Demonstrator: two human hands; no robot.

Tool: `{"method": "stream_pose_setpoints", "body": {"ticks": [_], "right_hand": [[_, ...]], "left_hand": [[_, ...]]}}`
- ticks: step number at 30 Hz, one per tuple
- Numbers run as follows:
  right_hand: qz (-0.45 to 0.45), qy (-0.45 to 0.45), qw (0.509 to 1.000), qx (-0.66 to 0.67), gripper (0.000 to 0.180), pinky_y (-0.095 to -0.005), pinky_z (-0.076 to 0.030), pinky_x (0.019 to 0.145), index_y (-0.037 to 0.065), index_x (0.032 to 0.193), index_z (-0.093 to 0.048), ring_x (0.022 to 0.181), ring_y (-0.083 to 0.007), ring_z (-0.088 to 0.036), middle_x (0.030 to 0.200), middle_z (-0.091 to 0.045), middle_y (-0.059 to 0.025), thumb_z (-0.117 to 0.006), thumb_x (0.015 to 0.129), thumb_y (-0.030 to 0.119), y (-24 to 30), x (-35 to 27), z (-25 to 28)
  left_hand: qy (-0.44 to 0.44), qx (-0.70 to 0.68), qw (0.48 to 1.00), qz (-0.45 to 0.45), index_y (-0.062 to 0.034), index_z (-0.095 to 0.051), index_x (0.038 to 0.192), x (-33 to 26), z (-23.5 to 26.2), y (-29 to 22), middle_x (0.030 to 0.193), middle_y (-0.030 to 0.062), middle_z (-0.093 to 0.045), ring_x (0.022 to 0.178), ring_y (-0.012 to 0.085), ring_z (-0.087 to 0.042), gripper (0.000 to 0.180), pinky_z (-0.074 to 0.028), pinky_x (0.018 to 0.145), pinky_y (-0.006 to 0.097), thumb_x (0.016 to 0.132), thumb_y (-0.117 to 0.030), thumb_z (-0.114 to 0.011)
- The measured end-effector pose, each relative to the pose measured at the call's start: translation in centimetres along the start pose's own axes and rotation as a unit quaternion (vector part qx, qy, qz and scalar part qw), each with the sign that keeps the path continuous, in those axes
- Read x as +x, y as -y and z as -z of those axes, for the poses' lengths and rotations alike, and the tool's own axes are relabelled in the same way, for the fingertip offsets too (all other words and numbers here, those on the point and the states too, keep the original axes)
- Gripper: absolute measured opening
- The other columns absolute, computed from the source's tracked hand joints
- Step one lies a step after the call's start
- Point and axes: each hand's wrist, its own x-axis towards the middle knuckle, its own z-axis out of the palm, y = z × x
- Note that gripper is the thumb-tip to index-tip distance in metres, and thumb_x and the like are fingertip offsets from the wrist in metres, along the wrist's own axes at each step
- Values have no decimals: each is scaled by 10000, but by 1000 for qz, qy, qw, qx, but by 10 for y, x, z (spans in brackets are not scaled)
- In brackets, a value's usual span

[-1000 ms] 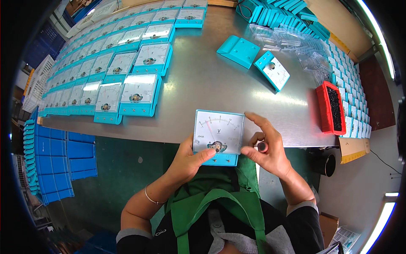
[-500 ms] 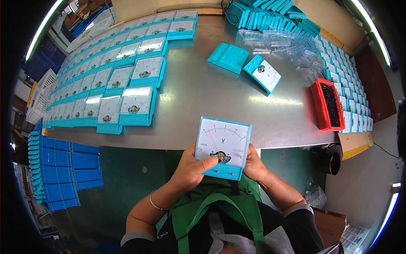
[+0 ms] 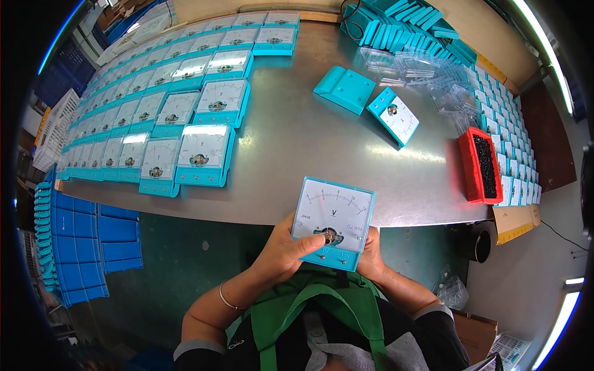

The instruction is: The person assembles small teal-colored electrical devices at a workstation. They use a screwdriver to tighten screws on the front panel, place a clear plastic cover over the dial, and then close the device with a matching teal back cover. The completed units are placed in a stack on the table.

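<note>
Rectangular turquoise plastic meter with a white dial face [image 3: 337, 207], held dial up at the near edge of the grey metal table [image 3: 284, 136]. The bare left hand [image 3: 279, 252] is closed on its lower left side, thumb over the front; the bare right hand [image 3: 371, 256] lies against the lower right edge, fingers hidden behind, so its grip cannot be told. Beyond lie a turquoise plastic casing [image 3: 344, 89] and an angled, white-faced turquoise meter [image 3: 401, 122]; at right, a red oblong bin [image 3: 470, 168] containing small black parts [image 3: 486, 162]
</note>
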Motion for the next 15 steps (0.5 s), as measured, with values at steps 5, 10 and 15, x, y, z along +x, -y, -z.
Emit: {"method": "stream_pose_setpoints", "body": {"ticks": [5,10,15], "right_hand": [[33,-14,999,16,242,-258,-523,750,10,1012,-671,840,-89,-636,947,-701,-48,-726,777,-7,-2,-2,-4],[32,-22,999,21,251,-258,-522,756,10,1020,-670,841,-91,-637,952,-701,-52,-727,777,-4,-2,-4,-4],[-9,-8,1000,15,231,-256,-516,716,5,1031,-666,801,-79,-624,932,-695,-51,-690,801,-9,-2,-7,1]], "left_hand": [[0,-4,1000,3,32,-408,1293,-1,0,0,1205,135,-549,1114,201,-545,508,-436,969,374,863,-101,-644],[-5,0,1000,-2,33,-422,1280,0,-3,2,1207,135,-550,1107,201,-549,488,-437,967,374,864,-99,-640],[-4,10,1000,7,33,-419,1286,-2,-2,6,1203,128,-556,1105,195,-551,490,-437,967,374,865,-98,-634]]}}
